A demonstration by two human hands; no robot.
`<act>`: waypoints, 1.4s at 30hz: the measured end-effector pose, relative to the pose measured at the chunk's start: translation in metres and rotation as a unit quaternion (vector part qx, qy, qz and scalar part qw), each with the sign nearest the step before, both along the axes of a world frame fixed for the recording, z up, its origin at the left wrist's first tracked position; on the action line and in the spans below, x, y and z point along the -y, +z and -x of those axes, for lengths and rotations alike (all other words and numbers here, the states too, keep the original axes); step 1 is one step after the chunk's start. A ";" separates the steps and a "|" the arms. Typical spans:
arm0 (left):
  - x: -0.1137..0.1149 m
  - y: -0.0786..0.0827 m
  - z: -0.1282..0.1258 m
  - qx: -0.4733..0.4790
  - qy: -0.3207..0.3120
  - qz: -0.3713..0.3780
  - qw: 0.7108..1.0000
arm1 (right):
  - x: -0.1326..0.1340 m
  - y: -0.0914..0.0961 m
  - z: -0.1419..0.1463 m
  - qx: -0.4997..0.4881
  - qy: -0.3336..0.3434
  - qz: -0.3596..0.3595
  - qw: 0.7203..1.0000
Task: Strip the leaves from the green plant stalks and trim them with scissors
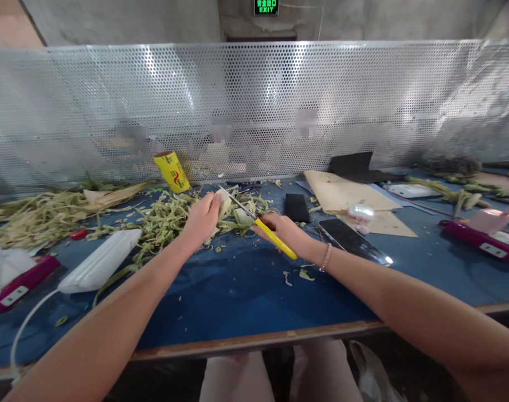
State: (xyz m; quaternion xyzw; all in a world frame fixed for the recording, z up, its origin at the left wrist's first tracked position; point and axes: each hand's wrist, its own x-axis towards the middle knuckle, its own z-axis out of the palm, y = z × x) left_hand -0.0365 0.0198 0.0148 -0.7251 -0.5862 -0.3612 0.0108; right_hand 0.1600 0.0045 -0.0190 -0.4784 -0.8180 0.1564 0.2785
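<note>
My right hand (286, 231) is closed around yellow-handled scissors (275, 237), their metal blades slanting up and left toward my left hand. My left hand (204, 215), fingers pinched together, grips a pale plant piece (225, 203). The blades lie against or just beside that piece; I cannot tell whether they cut into it. Under and around both hands spreads a pile of green plant trimmings (162, 220), with another pale green piece (241, 218) between the hands.
On the blue table (238, 301) lie dry stalks (49, 218), a white power bank-like block (101, 259), a yellow tube (172, 172), a phone (353, 240), a black case (297, 207), cardboard (342, 192) and purple power strips (484, 240). A perforated metal screen (254, 100) stands behind.
</note>
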 end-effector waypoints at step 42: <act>0.010 0.013 -0.005 0.085 0.005 -0.097 0.992 | 0.015 0.013 -0.004 0.295 0.034 0.111 0.949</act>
